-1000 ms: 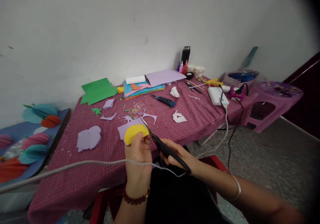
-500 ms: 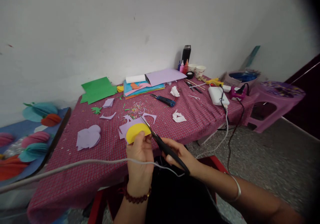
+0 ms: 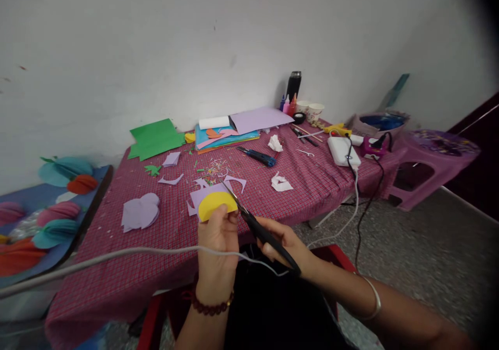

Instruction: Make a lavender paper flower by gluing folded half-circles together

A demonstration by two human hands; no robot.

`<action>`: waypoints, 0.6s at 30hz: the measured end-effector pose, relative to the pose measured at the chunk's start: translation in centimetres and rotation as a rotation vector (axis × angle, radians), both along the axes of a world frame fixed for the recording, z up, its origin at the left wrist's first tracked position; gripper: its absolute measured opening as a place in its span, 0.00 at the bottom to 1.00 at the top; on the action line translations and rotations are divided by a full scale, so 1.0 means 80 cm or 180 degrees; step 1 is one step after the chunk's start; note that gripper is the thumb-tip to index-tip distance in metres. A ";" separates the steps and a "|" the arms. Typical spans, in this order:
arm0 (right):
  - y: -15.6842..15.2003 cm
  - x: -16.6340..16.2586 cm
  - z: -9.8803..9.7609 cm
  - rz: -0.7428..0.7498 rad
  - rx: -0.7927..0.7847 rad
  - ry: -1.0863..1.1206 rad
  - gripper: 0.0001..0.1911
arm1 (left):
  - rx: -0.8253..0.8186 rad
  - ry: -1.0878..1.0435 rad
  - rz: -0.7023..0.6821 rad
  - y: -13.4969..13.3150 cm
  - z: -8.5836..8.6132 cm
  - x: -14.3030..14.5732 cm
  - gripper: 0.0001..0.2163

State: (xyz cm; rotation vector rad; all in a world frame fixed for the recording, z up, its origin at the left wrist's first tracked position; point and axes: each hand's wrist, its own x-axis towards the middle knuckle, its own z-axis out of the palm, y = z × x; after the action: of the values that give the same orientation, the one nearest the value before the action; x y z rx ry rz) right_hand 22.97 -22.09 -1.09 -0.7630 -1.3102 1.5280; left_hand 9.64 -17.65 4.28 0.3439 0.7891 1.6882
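Paper (image 3: 215,204), yellow, half-round, in left hand (image 3: 218,237), fingers clamped on it; right hand (image 3: 289,240), fingers around black scissors (image 3: 256,226).

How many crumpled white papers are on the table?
2: one crumpled paper lies just beyond the blue-and-black tool, the other nearer the right hand, which holds scissors. Others may be hidden.

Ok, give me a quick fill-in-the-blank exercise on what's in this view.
The left hand holds half-round paper coloured ____.
The right hand grips a pair of black-handled ____.
The large overlapping sheets at the table's far left corner are ____.
The tall flask is mostly ____.

Missing words: yellow; scissors; green; black.
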 end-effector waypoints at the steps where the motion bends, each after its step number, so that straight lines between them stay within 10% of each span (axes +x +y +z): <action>1: 0.000 0.000 0.001 0.0012 -0.0010 -0.0001 0.33 | -0.0001 0.0009 -0.0015 0.000 0.000 -0.001 0.13; 18: -0.001 0.001 -0.002 0.0159 0.0161 0.0146 0.34 | 0.0073 0.0355 -0.0035 -0.009 -0.012 -0.004 0.12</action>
State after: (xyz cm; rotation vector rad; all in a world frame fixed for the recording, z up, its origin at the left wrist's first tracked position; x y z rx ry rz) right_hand 23.03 -22.15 -1.23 -0.6641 -1.3376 1.5371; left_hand 9.35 -18.35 3.34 0.4606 0.8487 1.6798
